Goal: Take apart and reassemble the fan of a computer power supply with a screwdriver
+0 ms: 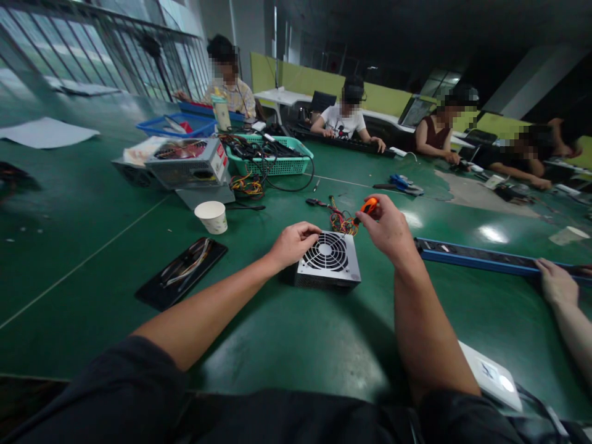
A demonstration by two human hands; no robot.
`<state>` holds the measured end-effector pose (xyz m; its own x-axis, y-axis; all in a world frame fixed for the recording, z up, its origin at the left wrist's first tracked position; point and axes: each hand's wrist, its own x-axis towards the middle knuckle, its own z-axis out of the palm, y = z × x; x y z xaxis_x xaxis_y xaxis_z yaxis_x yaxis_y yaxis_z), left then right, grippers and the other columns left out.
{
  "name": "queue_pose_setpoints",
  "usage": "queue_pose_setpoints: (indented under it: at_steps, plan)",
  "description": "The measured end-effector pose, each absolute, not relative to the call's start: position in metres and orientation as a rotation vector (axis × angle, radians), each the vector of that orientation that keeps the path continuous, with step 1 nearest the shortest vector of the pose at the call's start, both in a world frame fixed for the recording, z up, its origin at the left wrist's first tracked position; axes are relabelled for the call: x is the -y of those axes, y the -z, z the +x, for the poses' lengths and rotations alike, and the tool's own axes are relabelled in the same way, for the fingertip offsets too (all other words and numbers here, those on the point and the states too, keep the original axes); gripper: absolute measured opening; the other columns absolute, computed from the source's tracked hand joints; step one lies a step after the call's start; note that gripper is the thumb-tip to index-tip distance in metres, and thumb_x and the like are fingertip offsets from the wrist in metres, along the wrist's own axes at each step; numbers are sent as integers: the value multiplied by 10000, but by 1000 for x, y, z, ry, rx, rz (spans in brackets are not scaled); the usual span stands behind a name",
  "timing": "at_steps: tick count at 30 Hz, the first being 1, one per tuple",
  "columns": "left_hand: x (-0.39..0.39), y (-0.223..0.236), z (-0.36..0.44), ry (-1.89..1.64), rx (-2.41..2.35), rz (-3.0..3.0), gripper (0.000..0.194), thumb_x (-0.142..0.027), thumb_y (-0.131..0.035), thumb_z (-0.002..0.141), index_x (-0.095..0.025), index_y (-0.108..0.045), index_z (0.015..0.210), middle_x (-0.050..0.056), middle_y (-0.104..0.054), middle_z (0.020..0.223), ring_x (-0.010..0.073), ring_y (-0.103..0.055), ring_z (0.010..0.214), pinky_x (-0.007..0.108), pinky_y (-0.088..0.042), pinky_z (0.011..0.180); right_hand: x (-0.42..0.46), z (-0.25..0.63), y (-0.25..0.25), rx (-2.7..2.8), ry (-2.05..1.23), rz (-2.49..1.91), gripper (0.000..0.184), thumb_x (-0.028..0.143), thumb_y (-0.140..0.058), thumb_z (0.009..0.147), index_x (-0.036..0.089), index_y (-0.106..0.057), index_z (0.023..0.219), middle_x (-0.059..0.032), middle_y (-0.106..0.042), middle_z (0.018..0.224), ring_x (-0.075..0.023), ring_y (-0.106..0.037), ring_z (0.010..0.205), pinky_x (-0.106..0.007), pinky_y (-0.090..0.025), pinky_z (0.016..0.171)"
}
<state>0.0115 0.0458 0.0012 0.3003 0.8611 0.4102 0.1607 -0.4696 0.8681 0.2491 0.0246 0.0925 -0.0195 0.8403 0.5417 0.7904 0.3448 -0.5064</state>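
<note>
A grey computer power supply (327, 279) lies on the green table with its round fan grille facing up. On its far left corner rests my left hand (296, 242), fingers curled together at the edge. My right hand (386, 225) is closed around the orange handle of a screwdriver (368, 206), just above and right of the unit's far side. The dark lower end of the screwdriver points down toward the unit; its tip is hard to make out. Behind the unit, a bundle of coloured cables (341, 221) spreads over the table.
A paper cup (211, 217), a black tray (182, 271) with loose wires and stacked power supplies (189, 161) stand left. Behind are a green basket (272, 165) of cables and blue-handled pliers (402, 183). At right, another person's hand (557, 283) touches a long blue-edged strip (481, 259).
</note>
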Motion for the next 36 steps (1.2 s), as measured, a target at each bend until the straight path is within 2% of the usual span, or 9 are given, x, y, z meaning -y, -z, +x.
queue_pose_setpoints:
  at_steps: [6,14,20,27,32,36]
  plan:
    - [-48,1,12,-1216,-932,1804,214,-283,-624,864,-167,-743,999,78,-756,982,183,-712,869,290,-580,784,-26,250,-92,1811,-112,-1429,361,387,-680,845,225,-594,1156,-50,-718,893,-211,-673,775,-383,-537,725]
    - [-51,2,13,-1218,-917,1636,210,-265,-620,857,-146,-738,983,59,-752,843,151,-692,705,265,-567,675,-24,246,-93,1819,-145,-1449,374,372,-684,829,224,-602,1163,-53,-726,877,-221,-691,780,-377,-542,715]
    - [-50,-1,12,-1233,-969,1710,193,-257,-634,856,-153,-760,959,64,-756,885,147,-686,715,264,-554,672,-23,246,-95,1835,-90,-1476,358,358,-695,827,228,-621,1152,-44,-715,841,-215,-675,737,-375,-526,680]
    - [-52,1,11,-1256,-964,1756,176,-250,-668,831,-157,-770,940,79,-751,967,167,-691,832,283,-564,738,-20,243,-98,1823,-109,-1463,337,330,-704,826,230,-623,1137,-48,-726,853,-225,-692,768,-381,-530,703]
    - [-50,-2,14,-1234,-924,1587,161,-210,-658,813,-137,-748,925,61,-749,854,148,-685,746,272,-557,699,-20,243,-98,1830,-91,-1464,343,339,-703,832,232,-621,1148,-44,-719,851,-226,-689,758,-382,-531,696]
    - [-52,-3,14,-1271,-891,1428,177,-246,-689,794,-125,-726,918,38,-721,770,118,-643,649,246,-535,636,-20,244,-97,1828,-77,-1460,349,349,-698,835,230,-620,1154,-52,-722,873,-226,-686,768,-387,-536,705]
